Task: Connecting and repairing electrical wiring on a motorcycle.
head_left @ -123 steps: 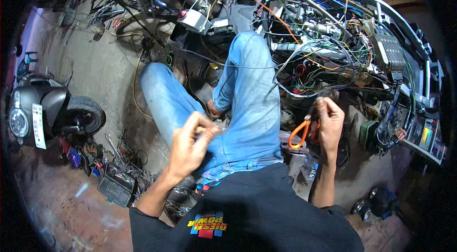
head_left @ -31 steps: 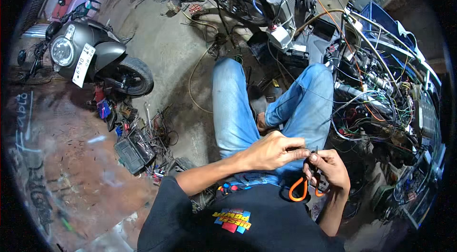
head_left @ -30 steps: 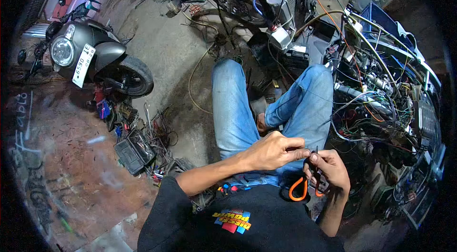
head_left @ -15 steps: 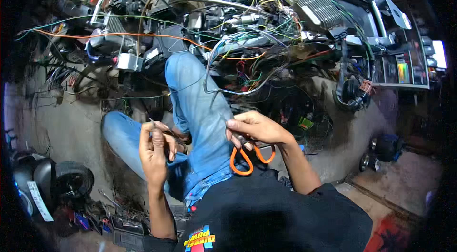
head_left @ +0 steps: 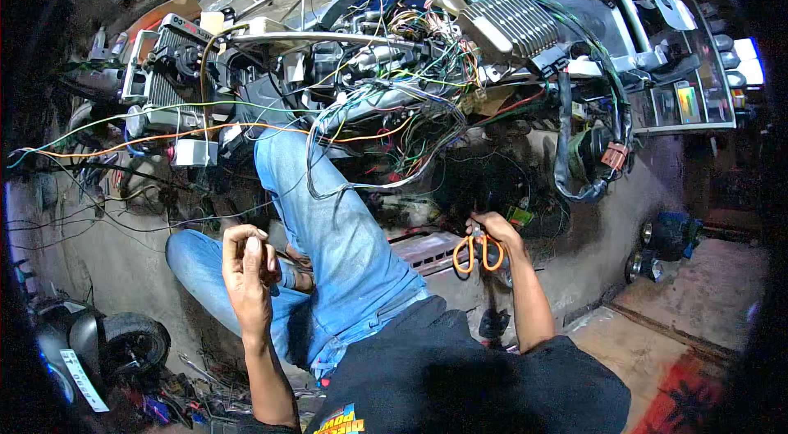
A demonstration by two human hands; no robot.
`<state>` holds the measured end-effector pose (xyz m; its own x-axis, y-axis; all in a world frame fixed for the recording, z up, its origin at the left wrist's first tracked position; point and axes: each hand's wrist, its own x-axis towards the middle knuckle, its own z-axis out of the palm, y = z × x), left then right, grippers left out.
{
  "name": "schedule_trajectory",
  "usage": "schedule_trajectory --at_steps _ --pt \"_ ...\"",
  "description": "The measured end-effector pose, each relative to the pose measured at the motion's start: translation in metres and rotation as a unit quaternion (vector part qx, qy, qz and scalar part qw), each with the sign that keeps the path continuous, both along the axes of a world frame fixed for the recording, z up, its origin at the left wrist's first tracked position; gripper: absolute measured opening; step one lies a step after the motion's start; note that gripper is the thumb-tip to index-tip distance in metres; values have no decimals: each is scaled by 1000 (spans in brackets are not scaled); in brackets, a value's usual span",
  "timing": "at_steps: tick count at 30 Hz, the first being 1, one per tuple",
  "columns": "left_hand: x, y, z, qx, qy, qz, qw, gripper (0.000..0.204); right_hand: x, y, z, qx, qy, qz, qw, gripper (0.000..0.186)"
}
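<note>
My right hand (head_left: 497,227) is closed round the blade end of a pair of scissors (head_left: 464,258). Their two orange loop handles hang toward me; the blades are mostly hidden by my fingers. My left hand (head_left: 248,263) is raised above my bent left leg, fingers curled in and thumb pressed against them. What it holds, if anything, I cannot make out. Ahead of both hands lies a loose bundle of wires (head_left: 386,98) on a metal vehicle frame (head_left: 328,38), with an orange wire (head_left: 164,135) stretching off to the left.
A finned metal unit (head_left: 513,24) sits on the frame at the right. A black cable loop with a reddish connector (head_left: 614,156) hangs below it. A flat grey slotted panel (head_left: 431,252) lies on the floor by my leg. At the lower left stands a wheel (head_left: 135,344).
My right hand has moved right and away from my leg, carrying the scissors. My left hand has shifted slightly left and lower. The whole view has shifted a little.
</note>
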<state>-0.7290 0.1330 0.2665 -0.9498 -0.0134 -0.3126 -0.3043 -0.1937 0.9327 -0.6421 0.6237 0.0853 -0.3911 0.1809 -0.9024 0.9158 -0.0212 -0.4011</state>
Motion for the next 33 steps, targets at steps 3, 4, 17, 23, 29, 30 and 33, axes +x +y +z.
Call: schedule_trajectory --at_steps 3,4,17,23,29,30,33 --pt "-3 9 -1 -41 31 18 999 11 0 13 -19 8 31 34 999 31" --pt "-3 12 0 -49 30 19 998 12 0 11 -20 -6 21 47 999 30" --pt "-13 29 11 144 65 28 987 14 87 -98 42 213 191 153 946 36" --pt "-7 37 15 307 0 125 944 11 82 -145 70 392 265 178 863 39" --pt "21 54 14 350 -17 180 919 10 -16 -204 163 64 431 249 865 29" --pt "26 55 13 368 1 167 915 10 -27 -222 177 17 449 321 834 33" --pt "42 60 8 383 17 218 897 11 -48 -287 201 -63 428 358 828 50"
